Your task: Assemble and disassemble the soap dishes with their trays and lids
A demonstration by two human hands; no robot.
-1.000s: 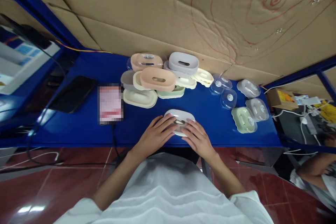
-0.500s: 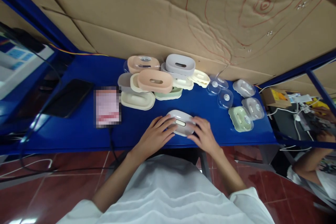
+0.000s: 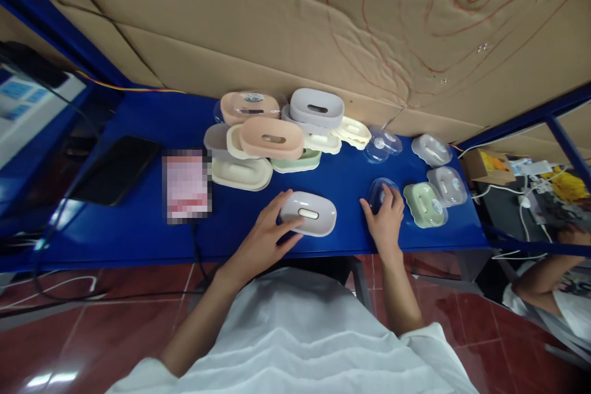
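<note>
A light grey oval soap dish [image 3: 318, 208] with a slot in its middle lies on the blue table near the front edge. My left hand [image 3: 265, 234] holds its left end, thumb low and fingers along the side and over the surface. Further right, my right hand [image 3: 386, 217] is closed over a clear plastic lid [image 3: 376, 189], which it partly hides. Just beyond that hand sits a green soap dish [image 3: 422, 200] under a clear cover with a round label.
Stacked dishes in peach [image 3: 272, 137], grey [image 3: 317, 106] and cream [image 3: 242, 173] stand at the back. More clear lids [image 3: 381, 143] and covered grey dishes [image 3: 447, 186] are at right. A black tablet [image 3: 117, 169] and a blurred pink item [image 3: 187, 186] lie left. Another person's arm [image 3: 545, 271] shows far right.
My right hand has left the grey dish and moved right onto a clear lid. The grey dish stays in my left hand, shifted slightly left in view.
</note>
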